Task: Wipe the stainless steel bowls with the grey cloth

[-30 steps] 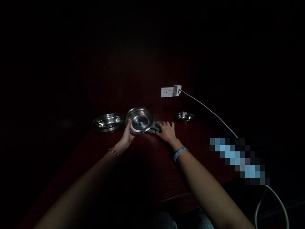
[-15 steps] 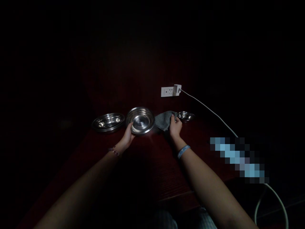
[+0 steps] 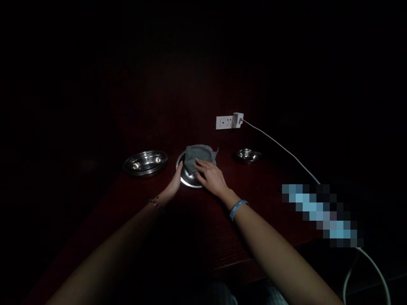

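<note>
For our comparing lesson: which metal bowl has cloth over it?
The middle bowl: grey cloth covers part of it, while the left bowl stack and right bowl show none.

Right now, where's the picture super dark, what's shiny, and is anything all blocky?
Head view: the top and sides are nearly black; head view: bright glints shine on the stacked round silver metal dishes at left, the small round silver metal dish and the near rim of the round silver metal bowl partly under the grey fabric cloth; head view: coarse blue squares hide something at lower right.
</note>
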A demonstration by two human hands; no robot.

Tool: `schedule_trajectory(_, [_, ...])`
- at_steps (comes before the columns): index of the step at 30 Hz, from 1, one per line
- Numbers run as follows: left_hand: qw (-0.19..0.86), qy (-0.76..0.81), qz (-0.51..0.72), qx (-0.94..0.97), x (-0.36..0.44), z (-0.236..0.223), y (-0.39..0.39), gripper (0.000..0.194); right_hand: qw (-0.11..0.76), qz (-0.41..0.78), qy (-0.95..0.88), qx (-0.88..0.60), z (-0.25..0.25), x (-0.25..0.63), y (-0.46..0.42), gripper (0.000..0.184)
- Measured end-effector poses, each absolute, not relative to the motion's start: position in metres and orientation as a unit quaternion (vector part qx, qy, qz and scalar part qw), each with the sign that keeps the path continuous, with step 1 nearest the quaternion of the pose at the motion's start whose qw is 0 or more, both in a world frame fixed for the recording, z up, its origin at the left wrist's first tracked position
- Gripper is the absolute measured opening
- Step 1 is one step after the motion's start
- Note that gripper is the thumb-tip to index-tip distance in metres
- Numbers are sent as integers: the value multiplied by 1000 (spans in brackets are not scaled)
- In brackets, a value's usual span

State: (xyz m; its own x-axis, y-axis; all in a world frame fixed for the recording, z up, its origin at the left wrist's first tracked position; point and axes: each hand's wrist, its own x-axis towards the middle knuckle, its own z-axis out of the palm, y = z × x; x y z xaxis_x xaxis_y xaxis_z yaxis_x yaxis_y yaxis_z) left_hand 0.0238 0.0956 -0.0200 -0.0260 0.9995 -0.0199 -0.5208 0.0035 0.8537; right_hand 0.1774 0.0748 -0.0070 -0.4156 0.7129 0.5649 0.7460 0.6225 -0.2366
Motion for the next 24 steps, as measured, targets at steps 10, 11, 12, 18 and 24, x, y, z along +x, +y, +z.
schedule_trajectory(10, [583,377,635,340,29,-13,92,32,261,-19,-881,-394,-4,179,71,49])
schedule_trajectory(11, [585,376,633,341,29,-14,92,32,264,-14,-880,-395,-4,178,70,50])
schedule_trajectory(12, [587,374,630,344,29,-15,93,31,270,-5,-876,-399,-3,177,69,50])
schedule_trajectory(18, [621,356,591,372,28,-29,101,27,394,71,-799,-449,-1,169,74,47])
schedule_trajectory(24, [639,355,535,423,20,-44,108,26,412,102,-778,-463,-2,167,78,36])
